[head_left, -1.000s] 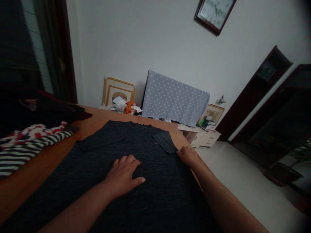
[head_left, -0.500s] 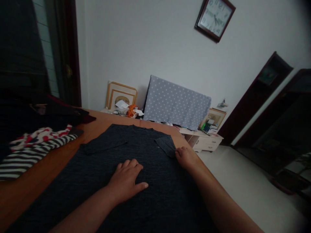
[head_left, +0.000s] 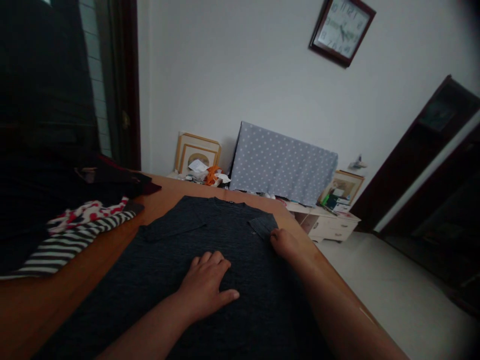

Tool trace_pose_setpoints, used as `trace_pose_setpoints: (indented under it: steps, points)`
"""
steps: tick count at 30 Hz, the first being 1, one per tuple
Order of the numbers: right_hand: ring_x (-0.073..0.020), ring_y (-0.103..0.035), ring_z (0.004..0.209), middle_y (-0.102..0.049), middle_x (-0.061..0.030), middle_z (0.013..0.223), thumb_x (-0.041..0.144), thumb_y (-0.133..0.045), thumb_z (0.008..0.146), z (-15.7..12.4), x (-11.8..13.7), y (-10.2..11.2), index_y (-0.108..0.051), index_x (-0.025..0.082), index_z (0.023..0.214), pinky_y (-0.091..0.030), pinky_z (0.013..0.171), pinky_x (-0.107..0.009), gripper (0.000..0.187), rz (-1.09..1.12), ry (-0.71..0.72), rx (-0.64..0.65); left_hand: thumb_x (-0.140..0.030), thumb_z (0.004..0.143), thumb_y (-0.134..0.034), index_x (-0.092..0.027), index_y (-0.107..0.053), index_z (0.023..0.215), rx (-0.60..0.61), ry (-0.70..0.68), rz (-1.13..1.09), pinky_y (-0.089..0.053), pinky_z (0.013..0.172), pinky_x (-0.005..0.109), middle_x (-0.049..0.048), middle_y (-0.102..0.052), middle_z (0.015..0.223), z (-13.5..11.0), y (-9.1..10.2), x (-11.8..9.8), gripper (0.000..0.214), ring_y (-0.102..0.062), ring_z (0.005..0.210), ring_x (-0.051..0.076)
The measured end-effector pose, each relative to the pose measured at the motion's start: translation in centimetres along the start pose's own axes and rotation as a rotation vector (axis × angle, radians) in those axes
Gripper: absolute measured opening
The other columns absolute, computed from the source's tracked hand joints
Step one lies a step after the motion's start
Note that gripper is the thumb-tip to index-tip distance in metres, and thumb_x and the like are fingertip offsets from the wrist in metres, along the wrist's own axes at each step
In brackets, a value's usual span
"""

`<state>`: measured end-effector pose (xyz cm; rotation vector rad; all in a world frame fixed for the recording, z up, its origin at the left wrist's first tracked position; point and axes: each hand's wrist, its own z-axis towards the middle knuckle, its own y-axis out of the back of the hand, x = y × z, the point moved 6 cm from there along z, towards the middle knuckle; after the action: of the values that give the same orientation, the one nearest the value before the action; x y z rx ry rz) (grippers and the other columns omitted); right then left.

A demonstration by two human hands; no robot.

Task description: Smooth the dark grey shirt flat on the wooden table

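Observation:
A dark grey T-shirt (head_left: 236, 230) lies spread on the wooden table (head_left: 176, 186), its collar at the far end. My left hand (head_left: 208, 282) rests on the middle of the shirt, fingers stretched and thumb apart. At the shirt's right side my right hand (head_left: 285, 243) has its fingers closed on the edge of the right sleeve, which is folded inward over the chest. The left sleeve also lies across the shirt. The shirt's lower part runs out of view below my arms.
On the table's left lie dark folded clothes (head_left: 108, 177), a striped garment (head_left: 75, 247) and a red-and-white patterned one (head_left: 93, 215). Beyond the table, a polka-dot cloth (head_left: 281, 162) covers a large flat shape above a white cabinet (head_left: 332, 225). The table's right edge drops to the floor.
The whole view has shifted, so everything sits a little farther right. My right hand has drawn the sleeve slightly inward on the shirt; my left hand stays flat on it.

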<state>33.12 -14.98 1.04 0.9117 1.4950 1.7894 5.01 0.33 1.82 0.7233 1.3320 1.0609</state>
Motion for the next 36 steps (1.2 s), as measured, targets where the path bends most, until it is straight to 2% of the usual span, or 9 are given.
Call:
trace_pose_setpoints:
  steps: [3, 6, 9, 12, 16, 20, 23, 26, 36]
  points:
    - [-0.0210, -0.066, 0.102, -0.072, -0.0107, 0.116, 0.032, -0.047, 0.097, -0.6, 0.9, 0.2, -0.070, 0.021, 0.119, -0.045, 0.088, -0.028, 0.034, 0.019, 0.010, -0.009, -0.061, 0.078, -0.067, -0.031, -0.065, 0.124, -0.002, 0.001, -0.002, -0.039, 0.097, 0.049, 0.0092, -0.059, 0.127, 0.0, 0.0, 0.1, 0.055, -0.050, 0.119, 0.035]
    - [-0.0211, -0.065, 0.104, -0.071, -0.0090, 0.116, 0.033, -0.051, 0.095, -1.7, 2.1, 0.3, -0.072, 0.022, 0.115, -0.045, 0.090, -0.028, 0.031, 0.027, 0.044, 0.030, -0.062, 0.078, -0.067, -0.030, -0.065, 0.124, -0.001, 0.000, -0.004, -0.039, 0.097, 0.050, 0.0093, -0.058, 0.127, -0.1, 0.0, 0.0, 0.056, -0.050, 0.119, 0.035]
    - [-0.0224, -0.065, 0.106, -0.069, -0.0100, 0.116, 0.035, -0.049, 0.096, -3.5, 3.7, 1.3, -0.071, 0.022, 0.118, -0.045, 0.091, -0.030, 0.034, 0.050, 0.066, -0.023, -0.062, 0.076, -0.068, -0.030, -0.065, 0.124, -0.002, 0.011, 0.000, -0.039, 0.098, 0.050, 0.0095, -0.058, 0.128, -0.1, 0.0, 0.0, 0.057, -0.050, 0.120, 0.036]
    - [-0.0230, -0.064, 0.108, -0.069, -0.0097, 0.117, 0.038, -0.049, 0.096, -6.7, 6.3, 2.2, -0.070, 0.023, 0.122, -0.045, 0.094, -0.031, 0.037, 0.136, 0.160, -0.051, -0.063, 0.075, -0.068, -0.030, -0.065, 0.123, 0.001, 0.024, -0.001, -0.039, 0.099, 0.051, 0.0097, -0.057, 0.130, -0.2, 0.1, -0.1, 0.058, -0.049, 0.122, 0.037]
    - [-0.0233, -0.063, 0.115, -0.068, -0.0085, 0.126, 0.044, -0.045, 0.098, -12.7, 9.7, 1.7, -0.069, 0.025, 0.126, -0.046, 0.102, -0.034, 0.042, 0.289, 0.308, 0.045, -0.063, 0.076, -0.067, -0.029, -0.065, 0.123, 0.003, 0.020, -0.004, -0.039, 0.099, 0.051, 0.0105, -0.058, 0.129, -0.3, 0.1, -0.1, 0.058, -0.048, 0.124, 0.037]
    - [-0.0259, -0.043, 0.144, -0.051, -0.0061, 0.152, 0.051, -0.039, 0.099, -18.1, 10.5, -0.3, -0.059, 0.024, 0.143, -0.033, 0.120, -0.042, 0.055, 0.284, 0.275, 0.114, -0.066, 0.077, -0.064, -0.028, -0.065, 0.123, 0.004, 0.010, 0.011, -0.039, 0.100, 0.052, 0.0112, -0.057, 0.129, -0.4, 0.0, 0.0, 0.060, -0.048, 0.124, 0.037]
    - [-0.0266, -0.027, 0.152, -0.037, -0.0026, 0.161, 0.056, -0.037, 0.099, -20.7, 10.2, -1.7, -0.049, 0.025, 0.152, -0.024, 0.125, -0.047, 0.063, 0.240, 0.196, 0.131, -0.068, 0.077, -0.064, -0.028, -0.064, 0.124, 0.005, 0.009, 0.029, -0.039, 0.102, 0.052, 0.0114, -0.056, 0.131, -0.4, 0.0, 0.1, 0.062, -0.048, 0.126, 0.037]
    - [-0.0276, -0.021, 0.154, -0.032, -0.0029, 0.162, 0.060, -0.037, 0.098, -21.9, 10.4, -1.9, -0.043, 0.024, 0.155, -0.018, 0.126, -0.050, 0.068, 0.187, 0.175, 0.120, -0.069, 0.076, -0.064, -0.029, -0.064, 0.125, 0.016, 0.010, 0.047, -0.039, 0.102, 0.051, 0.0110, -0.056, 0.132, -0.4, 0.0, 0.1, 0.063, -0.048, 0.127, 0.037]
    - [-0.0301, -0.020, 0.154, -0.030, -0.0095, 0.164, 0.058, -0.029, 0.101, -22.8, 11.6, 0.1, -0.036, 0.019, 0.158, -0.012, 0.124, -0.052, 0.070, 0.171, 0.196, 0.091, -0.065, 0.085, -0.056, -0.027, -0.069, 0.118, -0.042, 0.011, -0.013, -0.040, 0.100, 0.047, 0.0099, -0.062, 0.126, 0.2, -0.1, 1.1, 0.052, -0.054, 0.122, 0.032]
